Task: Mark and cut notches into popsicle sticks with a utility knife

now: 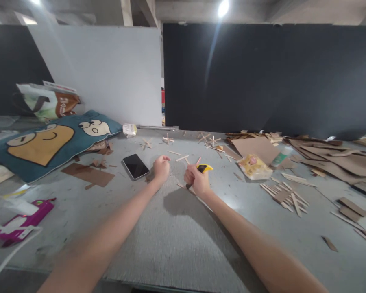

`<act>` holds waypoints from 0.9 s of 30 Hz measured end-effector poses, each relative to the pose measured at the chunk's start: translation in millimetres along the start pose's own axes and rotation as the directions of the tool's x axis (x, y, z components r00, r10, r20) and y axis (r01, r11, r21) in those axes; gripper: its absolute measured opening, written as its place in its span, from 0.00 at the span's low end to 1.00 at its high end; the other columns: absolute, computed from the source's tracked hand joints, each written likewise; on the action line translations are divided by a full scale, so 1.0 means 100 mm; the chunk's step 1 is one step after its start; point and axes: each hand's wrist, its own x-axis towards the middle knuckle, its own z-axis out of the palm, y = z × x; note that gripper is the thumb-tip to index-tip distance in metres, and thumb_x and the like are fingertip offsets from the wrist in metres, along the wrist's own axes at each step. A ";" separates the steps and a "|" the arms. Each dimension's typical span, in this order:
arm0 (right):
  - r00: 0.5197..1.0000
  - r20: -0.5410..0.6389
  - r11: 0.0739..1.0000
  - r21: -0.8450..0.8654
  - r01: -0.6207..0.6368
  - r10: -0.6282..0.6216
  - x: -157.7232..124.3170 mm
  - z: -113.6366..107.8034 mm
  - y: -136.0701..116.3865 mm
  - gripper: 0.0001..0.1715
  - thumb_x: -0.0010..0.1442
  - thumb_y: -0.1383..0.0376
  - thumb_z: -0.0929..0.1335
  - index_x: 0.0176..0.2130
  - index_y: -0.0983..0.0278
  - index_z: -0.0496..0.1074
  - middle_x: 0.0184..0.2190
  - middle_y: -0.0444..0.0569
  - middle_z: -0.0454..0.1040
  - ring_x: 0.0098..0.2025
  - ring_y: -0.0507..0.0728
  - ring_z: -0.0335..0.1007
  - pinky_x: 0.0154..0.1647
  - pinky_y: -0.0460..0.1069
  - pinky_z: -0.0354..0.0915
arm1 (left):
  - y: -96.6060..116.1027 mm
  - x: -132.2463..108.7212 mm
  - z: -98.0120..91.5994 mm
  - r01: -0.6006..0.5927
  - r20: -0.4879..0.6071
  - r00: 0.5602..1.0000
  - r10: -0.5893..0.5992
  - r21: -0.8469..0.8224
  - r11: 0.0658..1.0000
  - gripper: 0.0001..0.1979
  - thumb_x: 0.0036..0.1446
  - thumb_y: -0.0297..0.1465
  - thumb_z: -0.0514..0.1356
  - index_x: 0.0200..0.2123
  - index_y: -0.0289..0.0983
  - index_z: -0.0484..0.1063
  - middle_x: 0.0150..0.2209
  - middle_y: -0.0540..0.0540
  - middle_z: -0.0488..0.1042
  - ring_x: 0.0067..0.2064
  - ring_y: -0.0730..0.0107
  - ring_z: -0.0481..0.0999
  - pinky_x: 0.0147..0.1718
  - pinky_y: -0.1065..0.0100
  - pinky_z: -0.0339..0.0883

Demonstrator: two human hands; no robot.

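My right hand (197,179) is wrapped round a yellow and black utility knife (205,167). Its yellow end sticks out above the fist, and a dark end points down toward the table. Below that fist a thin wooden stick (198,197) lies slantwise, partly covered by the hand. My left hand (161,167) is closed just right of a phone (135,166) with a dark screen; whatever its fingers may hold is hidden. Loose wooden sticks (182,158) are scattered beyond both hands, and star-shaped stick pieces (168,139) stand farther back.
A blue cushion (93,126) and a purple power strip (24,224) with white cables are on the left. To the right lie a yellow packet (254,166), a glue stick (281,156), piled sticks (285,196) and cardboard sheets (326,158). Panels (262,77) wall off the back.
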 end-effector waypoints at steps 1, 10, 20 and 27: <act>1.000 0.009 1.000 -0.004 -0.005 0.005 -0.01 0.00 0.02 0.36 0.50 0.54 0.76 0.15 0.58 0.47 0.12 0.32 0.43 0.14 0.44 0.34 0.14 0.46 0.38 | 0.00 0.00 0.00 -0.003 0.002 1.000 0.003 0.000 1.000 0.12 0.40 0.22 0.52 0.27 0.39 0.71 0.18 0.53 0.64 0.24 0.64 0.65 0.27 0.67 0.52; 0.993 -0.021 0.993 -0.022 0.116 -0.116 0.08 -0.18 -0.10 0.37 0.56 0.52 0.73 0.16 0.58 0.46 0.13 0.34 0.43 0.15 0.45 0.36 0.15 0.46 0.43 | -0.03 0.00 0.02 -0.020 0.004 1.000 0.020 -0.001 1.000 0.12 0.40 0.21 0.52 0.28 0.39 0.71 0.19 0.53 0.65 0.25 0.65 0.66 0.28 0.68 0.53; 0.988 -0.047 0.988 -0.057 0.144 -0.147 0.09 -0.29 0.12 0.40 0.57 0.46 0.74 0.19 0.57 0.44 0.13 0.32 0.40 0.16 0.46 0.33 0.14 0.46 0.43 | 0.02 -0.04 0.00 0.008 0.018 1.000 -0.007 -0.004 1.000 0.12 0.41 0.21 0.52 0.27 0.39 0.70 0.20 0.52 0.66 0.26 0.63 0.66 0.28 0.67 0.52; 0.894 -0.218 0.920 -0.081 0.383 -0.391 0.06 -0.17 -0.14 0.31 0.62 0.48 0.70 0.20 0.59 0.54 0.17 0.37 0.50 0.20 0.50 0.50 0.22 0.47 0.56 | 0.07 -0.15 -0.08 0.104 0.176 0.980 -0.093 -0.052 0.993 0.09 0.46 0.22 0.54 0.31 0.39 0.69 0.22 0.52 0.68 0.23 0.68 0.66 0.24 0.70 0.53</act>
